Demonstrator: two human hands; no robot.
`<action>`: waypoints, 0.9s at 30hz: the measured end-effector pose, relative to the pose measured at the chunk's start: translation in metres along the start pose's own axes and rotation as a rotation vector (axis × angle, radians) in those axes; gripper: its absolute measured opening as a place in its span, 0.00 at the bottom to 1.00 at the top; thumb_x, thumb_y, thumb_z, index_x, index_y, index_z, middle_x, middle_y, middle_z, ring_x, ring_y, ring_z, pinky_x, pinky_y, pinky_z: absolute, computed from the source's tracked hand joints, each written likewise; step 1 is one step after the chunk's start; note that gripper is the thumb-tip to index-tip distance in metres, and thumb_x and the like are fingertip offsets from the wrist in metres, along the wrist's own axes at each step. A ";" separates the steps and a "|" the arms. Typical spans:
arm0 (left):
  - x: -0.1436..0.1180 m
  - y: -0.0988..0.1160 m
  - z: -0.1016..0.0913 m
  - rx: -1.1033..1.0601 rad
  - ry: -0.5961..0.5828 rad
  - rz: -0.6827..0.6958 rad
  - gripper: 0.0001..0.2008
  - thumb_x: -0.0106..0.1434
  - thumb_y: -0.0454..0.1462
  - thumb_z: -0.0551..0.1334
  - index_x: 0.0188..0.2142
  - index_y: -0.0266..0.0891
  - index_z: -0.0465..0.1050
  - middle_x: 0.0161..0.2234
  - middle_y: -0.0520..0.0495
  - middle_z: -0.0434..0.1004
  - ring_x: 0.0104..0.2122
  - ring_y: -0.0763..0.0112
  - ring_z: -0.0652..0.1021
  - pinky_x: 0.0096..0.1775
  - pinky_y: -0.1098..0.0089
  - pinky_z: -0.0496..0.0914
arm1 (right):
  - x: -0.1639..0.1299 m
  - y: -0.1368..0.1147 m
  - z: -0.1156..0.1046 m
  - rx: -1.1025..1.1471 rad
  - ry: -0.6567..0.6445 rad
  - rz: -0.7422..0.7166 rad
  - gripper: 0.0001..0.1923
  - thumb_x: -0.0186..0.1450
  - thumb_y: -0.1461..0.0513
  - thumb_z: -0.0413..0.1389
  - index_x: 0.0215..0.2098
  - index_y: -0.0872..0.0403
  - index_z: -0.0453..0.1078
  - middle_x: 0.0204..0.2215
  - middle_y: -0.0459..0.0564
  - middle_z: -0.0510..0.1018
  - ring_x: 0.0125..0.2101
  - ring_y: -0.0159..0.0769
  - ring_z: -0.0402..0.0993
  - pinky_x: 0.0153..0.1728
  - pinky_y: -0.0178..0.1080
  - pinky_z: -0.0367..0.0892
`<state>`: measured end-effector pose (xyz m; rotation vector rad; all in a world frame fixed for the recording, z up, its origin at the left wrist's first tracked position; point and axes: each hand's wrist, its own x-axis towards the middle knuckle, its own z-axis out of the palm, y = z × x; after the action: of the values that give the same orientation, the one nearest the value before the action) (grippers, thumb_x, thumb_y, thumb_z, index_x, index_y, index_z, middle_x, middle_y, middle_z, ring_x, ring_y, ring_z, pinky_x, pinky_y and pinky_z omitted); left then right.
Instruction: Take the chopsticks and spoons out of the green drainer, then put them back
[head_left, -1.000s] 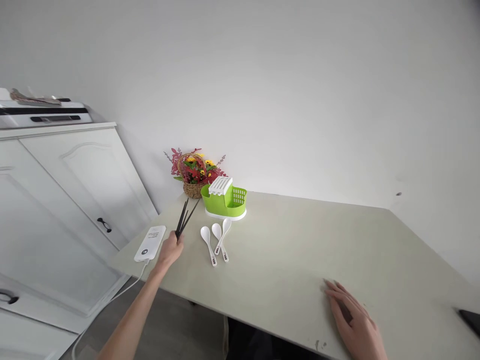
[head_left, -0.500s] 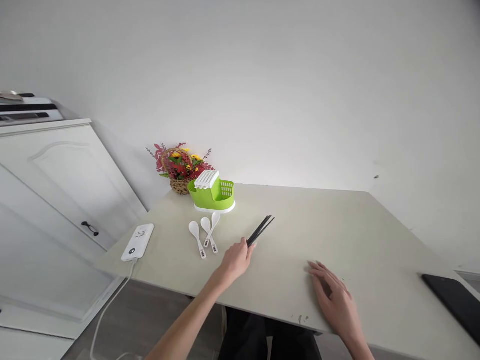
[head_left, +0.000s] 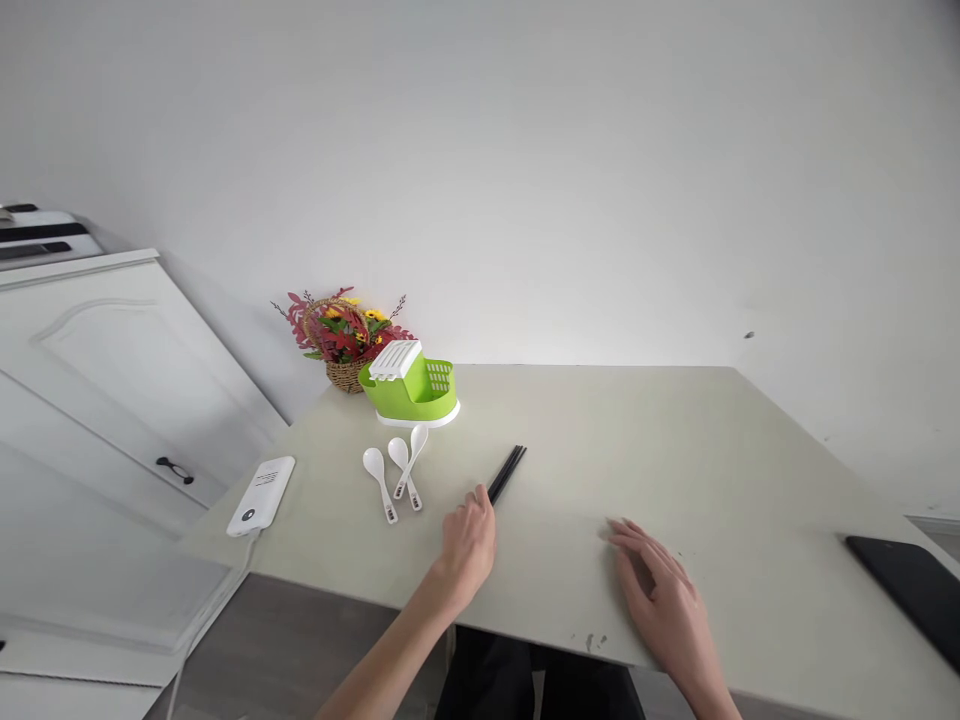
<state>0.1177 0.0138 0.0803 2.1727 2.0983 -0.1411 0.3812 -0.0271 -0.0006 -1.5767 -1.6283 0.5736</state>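
Power bank point(head_left: 259, 495) at the bench point(head_left: 675, 470) left edge, three spoons point(head_left: 396, 470) beside it. Your left hand point(head_left: 466, 540), fingers closed on black chopsticks point(head_left: 507, 472), tips low over mid-bench. Your right hand point(head_left: 664, 605) lies flat, fingers spread, holding nothing.

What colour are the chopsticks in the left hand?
Black. The chopsticks show clearly in the head view, gripped by the left hand.
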 end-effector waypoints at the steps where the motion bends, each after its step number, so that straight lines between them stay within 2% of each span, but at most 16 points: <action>1: -0.001 0.001 -0.001 -0.001 0.007 0.003 0.20 0.70 0.30 0.51 0.59 0.32 0.66 0.42 0.27 0.77 0.41 0.51 0.83 0.38 0.61 0.75 | 0.000 0.000 0.000 -0.005 0.000 -0.004 0.19 0.73 0.49 0.47 0.51 0.44 0.76 0.61 0.48 0.76 0.66 0.50 0.65 0.57 0.56 0.70; 7: -0.001 0.009 0.003 0.016 0.085 -0.009 0.16 0.72 0.33 0.50 0.53 0.32 0.71 0.43 0.27 0.76 0.45 0.46 0.80 0.41 0.55 0.75 | 0.001 0.001 0.000 -0.018 0.011 -0.002 0.19 0.74 0.48 0.47 0.52 0.44 0.76 0.61 0.47 0.77 0.65 0.50 0.66 0.58 0.56 0.70; 11: -0.002 -0.002 0.003 -0.024 0.152 0.007 0.16 0.74 0.42 0.53 0.51 0.34 0.72 0.45 0.30 0.75 0.47 0.45 0.78 0.48 0.50 0.72 | 0.000 0.003 0.000 -0.019 0.018 -0.004 0.20 0.73 0.48 0.48 0.53 0.44 0.76 0.60 0.48 0.77 0.65 0.51 0.67 0.53 0.53 0.73; 14: 0.003 -0.026 -0.003 -0.080 0.287 -0.048 0.21 0.74 0.49 0.52 0.53 0.37 0.71 0.49 0.31 0.75 0.50 0.46 0.76 0.52 0.51 0.70 | 0.000 0.004 0.000 -0.003 0.014 0.000 0.20 0.73 0.48 0.49 0.52 0.44 0.76 0.61 0.49 0.77 0.65 0.52 0.67 0.50 0.51 0.75; 17: 0.015 -0.060 -0.006 -0.022 0.422 -0.236 0.25 0.73 0.50 0.53 0.59 0.34 0.68 0.57 0.27 0.70 0.58 0.40 0.70 0.57 0.47 0.65 | -0.001 0.002 -0.001 0.003 0.014 0.001 0.20 0.73 0.48 0.48 0.51 0.44 0.76 0.60 0.49 0.77 0.65 0.53 0.67 0.51 0.52 0.75; 20: 0.025 -0.093 0.003 0.071 0.425 -0.422 0.34 0.70 0.50 0.57 0.65 0.26 0.61 0.66 0.19 0.58 0.65 0.31 0.61 0.62 0.40 0.56 | -0.001 -0.001 -0.002 0.000 0.019 0.008 0.20 0.73 0.48 0.48 0.51 0.44 0.77 0.60 0.49 0.77 0.64 0.53 0.68 0.49 0.51 0.76; 23: 0.027 -0.121 0.020 0.111 0.434 -0.491 0.36 0.71 0.50 0.55 0.68 0.23 0.56 0.69 0.16 0.50 0.68 0.27 0.55 0.63 0.35 0.50 | 0.000 -0.002 -0.003 0.002 0.030 0.032 0.20 0.73 0.47 0.48 0.51 0.44 0.77 0.60 0.49 0.77 0.64 0.53 0.68 0.43 0.47 0.77; 27: 0.025 -0.148 0.032 0.133 0.518 -0.498 0.35 0.71 0.49 0.54 0.67 0.22 0.57 0.65 0.17 0.57 0.64 0.32 0.62 0.62 0.38 0.55 | 0.000 -0.001 -0.001 0.000 0.017 0.054 0.20 0.72 0.45 0.48 0.51 0.42 0.77 0.61 0.46 0.77 0.64 0.52 0.68 0.48 0.50 0.76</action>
<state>-0.0283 0.0384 0.0425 1.8393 2.9653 0.2804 0.3818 -0.0278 0.0006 -1.6255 -1.5773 0.5866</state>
